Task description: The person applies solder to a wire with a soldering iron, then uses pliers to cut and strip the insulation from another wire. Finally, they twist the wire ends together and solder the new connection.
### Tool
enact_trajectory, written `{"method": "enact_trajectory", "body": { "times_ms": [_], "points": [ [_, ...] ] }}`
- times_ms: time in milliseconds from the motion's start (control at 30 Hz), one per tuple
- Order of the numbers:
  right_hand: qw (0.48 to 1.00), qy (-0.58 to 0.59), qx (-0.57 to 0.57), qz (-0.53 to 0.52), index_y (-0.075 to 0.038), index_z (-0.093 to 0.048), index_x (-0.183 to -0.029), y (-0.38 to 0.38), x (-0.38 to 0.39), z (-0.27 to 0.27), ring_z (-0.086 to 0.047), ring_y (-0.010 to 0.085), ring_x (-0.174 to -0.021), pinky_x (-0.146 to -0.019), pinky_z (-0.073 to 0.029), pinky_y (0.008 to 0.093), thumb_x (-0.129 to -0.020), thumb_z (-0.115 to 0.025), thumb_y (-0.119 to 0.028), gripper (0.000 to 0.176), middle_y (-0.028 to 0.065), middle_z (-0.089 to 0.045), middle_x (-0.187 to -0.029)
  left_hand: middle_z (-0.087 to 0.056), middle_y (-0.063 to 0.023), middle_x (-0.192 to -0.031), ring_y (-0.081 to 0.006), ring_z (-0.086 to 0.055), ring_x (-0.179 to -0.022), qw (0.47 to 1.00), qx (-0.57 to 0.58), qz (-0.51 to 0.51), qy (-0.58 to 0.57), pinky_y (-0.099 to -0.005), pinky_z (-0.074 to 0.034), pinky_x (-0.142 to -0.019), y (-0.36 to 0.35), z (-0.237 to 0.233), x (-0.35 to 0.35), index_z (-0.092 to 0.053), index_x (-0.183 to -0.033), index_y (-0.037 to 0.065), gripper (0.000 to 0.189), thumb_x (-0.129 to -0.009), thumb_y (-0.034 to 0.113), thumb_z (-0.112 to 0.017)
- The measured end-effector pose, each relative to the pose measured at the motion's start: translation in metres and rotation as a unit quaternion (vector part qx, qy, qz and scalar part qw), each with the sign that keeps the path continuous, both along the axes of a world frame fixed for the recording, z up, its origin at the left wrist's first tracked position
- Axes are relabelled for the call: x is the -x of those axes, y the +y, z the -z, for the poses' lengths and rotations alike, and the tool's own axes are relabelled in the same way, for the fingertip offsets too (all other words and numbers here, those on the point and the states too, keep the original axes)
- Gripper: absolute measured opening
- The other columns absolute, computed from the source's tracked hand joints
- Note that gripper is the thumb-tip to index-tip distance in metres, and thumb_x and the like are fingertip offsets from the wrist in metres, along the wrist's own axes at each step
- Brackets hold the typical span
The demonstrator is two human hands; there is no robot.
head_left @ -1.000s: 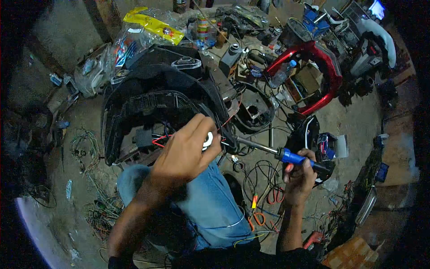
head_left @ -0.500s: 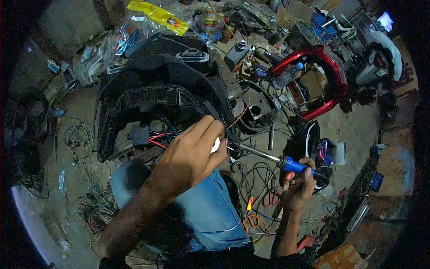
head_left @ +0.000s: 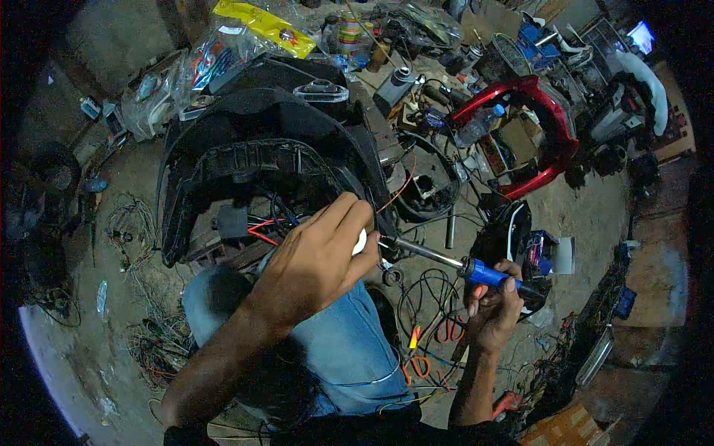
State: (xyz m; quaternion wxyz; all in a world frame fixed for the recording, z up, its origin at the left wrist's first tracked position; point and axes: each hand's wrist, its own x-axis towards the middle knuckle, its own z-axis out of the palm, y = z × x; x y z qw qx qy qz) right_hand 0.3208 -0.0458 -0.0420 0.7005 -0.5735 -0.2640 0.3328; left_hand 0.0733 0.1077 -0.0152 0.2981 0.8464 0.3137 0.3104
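My right hand (head_left: 494, 312) is wrapped round the blue handle of a soldering iron (head_left: 487, 273). Its metal shaft points left, and the tip ends close to the fingers of my left hand (head_left: 321, 249). That hand is closed in a pinch on a small white object (head_left: 361, 242), mostly covered by the fingers, so its kind does not show. Behind the left hand, red wires (head_left: 260, 230) run inside a large black plastic motorcycle body panel (head_left: 275, 119). My knee in blue jeans (head_left: 346, 342) is below the hands.
Orange-handled scissors (head_left: 418, 367) and tangled black cables (head_left: 428, 293) lie on the floor between my arms. A red curved panel (head_left: 558, 134) and a plastic bottle (head_left: 480, 125) are at the upper right. Wire bundles (head_left: 160, 346) lie at left, with a yellow packet (head_left: 264, 28) at the back.
Both hands stay almost in place, with the soldering iron's tip still by the left fingers. The view has shifted very slightly.
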Motion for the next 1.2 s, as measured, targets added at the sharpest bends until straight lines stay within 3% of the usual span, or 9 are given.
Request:
{"method": "enact_trajectory", "body": {
  "times_ms": [467,667,767,867,1200],
  "points": [
    [1.0,0.019,0.001,0.009,0.003,-0.051,-0.109,-0.0002,0.0014,0.0004,-0.054,0.0167,-0.043,-0.039,-0.045,0.0266,-0.099,-0.061,-0.035,0.04,0.0138,-0.063,-0.067,-0.052,-0.018,-0.091,-0.0406,-0.059,-0.084,1.0,0.019,-0.015,-0.013,-0.0447,-0.05,-0.072,-0.0014,0.0012,-0.0018,-0.052,-0.099,0.0,0.02,-0.088,0.002,-0.069],
    [1.0,0.017,-0.014,0.001,0.003,-0.051,-0.109,0.0015,0.0015,0.001,-0.054,0.0169,-0.043,-0.039,-0.046,0.0269,-0.099,-0.061,-0.034,0.04,0.0145,-0.063,-0.068,-0.052,-0.018,-0.093,-0.0402,-0.062,-0.086,1.0,-0.006,-0.006,0.01,-0.0474,-0.052,-0.075,0.0002,0.0015,-0.0013,-0.05,-0.098,-0.001,0.022,-0.088,0.006,-0.068],
    [1.0,0.02,-0.008,0.001,0.003,-0.051,-0.111,0.0005,0.0015,0.0006,-0.054,0.0162,-0.044,-0.039,-0.046,0.0257,-0.099,-0.061,-0.033,0.039,0.0137,-0.063,-0.068,-0.053,-0.0179,-0.093,-0.0401,-0.062,-0.086,1.0,0.001,-0.009,0.018,-0.0473,-0.052,-0.075,-0.0007,-0.0006,-0.0014,-0.05,-0.098,-0.001,0.022,-0.088,0.006,-0.068],
    [1.0,-0.02,0.015,0.004,0.0,-0.051,-0.119,0.0019,0.004,0.0019,-0.047,0.0104,-0.044,-0.04,-0.038,0.0217,-0.103,-0.054,-0.04,0.043,0.0051,-0.058,-0.066,-0.053,-0.0177,-0.093,-0.0401,-0.062,-0.087,1.0,0.0,-0.009,0.015,-0.0476,-0.052,-0.075,-0.0009,-0.0005,-0.0011,-0.05,-0.098,-0.001,0.022,-0.088,0.006,-0.068],
    [1.0,-0.022,0.014,-0.009,-0.001,-0.053,-0.118,0.0015,0.0044,-0.0004,-0.048,0.0103,-0.044,-0.04,-0.038,0.0211,-0.102,-0.056,-0.041,0.043,0.0059,-0.06,-0.067,-0.053,-0.0177,-0.092,-0.0401,-0.062,-0.086,1.0,-0.002,-0.015,0.016,-0.0481,-0.052,-0.075,-0.0013,-0.0003,-0.0016,-0.05,-0.098,-0.001,0.021,-0.089,0.007,-0.068]
  ]
}}
